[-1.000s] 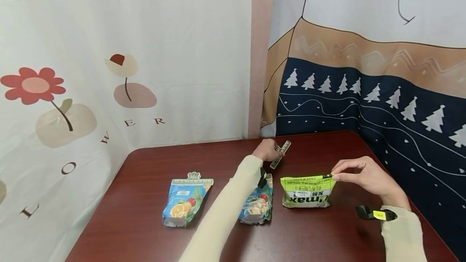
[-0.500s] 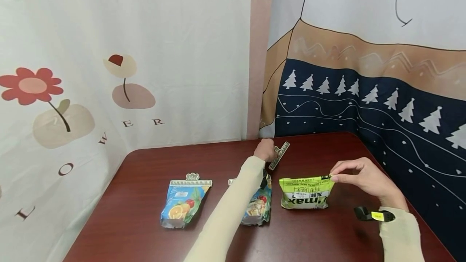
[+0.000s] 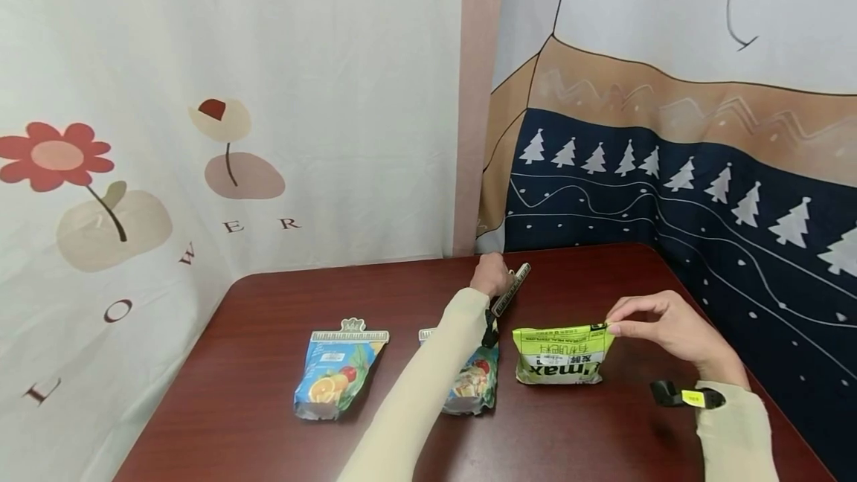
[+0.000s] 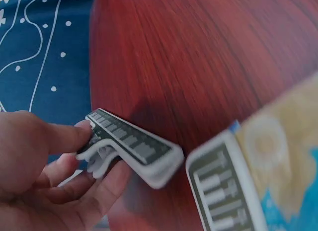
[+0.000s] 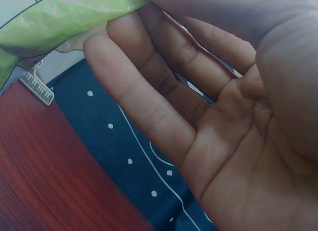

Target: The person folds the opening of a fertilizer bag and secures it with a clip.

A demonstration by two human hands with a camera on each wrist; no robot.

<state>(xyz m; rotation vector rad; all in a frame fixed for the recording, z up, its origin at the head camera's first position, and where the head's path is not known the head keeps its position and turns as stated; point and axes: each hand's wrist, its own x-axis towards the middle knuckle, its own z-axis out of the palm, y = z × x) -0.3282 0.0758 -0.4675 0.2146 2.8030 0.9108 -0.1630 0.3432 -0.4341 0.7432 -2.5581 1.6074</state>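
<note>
My left hand [image 3: 491,276] grips a sealing clip [image 3: 512,290] with a piano-key pattern at the back of the table. In the left wrist view, thumb and fingers hold the clip [image 4: 141,147] by its handles, with its long bar tilted up. At the right, my right hand [image 3: 672,326] pinches the upper right corner of a green bag [image 3: 561,355], which stands upright. The right wrist view has the bag's green edge [image 5: 64,22] at the top, while the pinching fingertips are partly hidden there.
Left of the green bag stands a blue fruit-print bag [image 3: 475,381] with a similar clip, partly behind my left arm. Another clipped blue bag [image 3: 335,378] is farther left. Printed curtains [image 3: 348,110] border the dark red table [image 3: 254,363] at the back and right.
My left hand has taken hold of the clip and tipped it up from lying flat. My right hand still pinches the green bag's corner in the same place.
</note>
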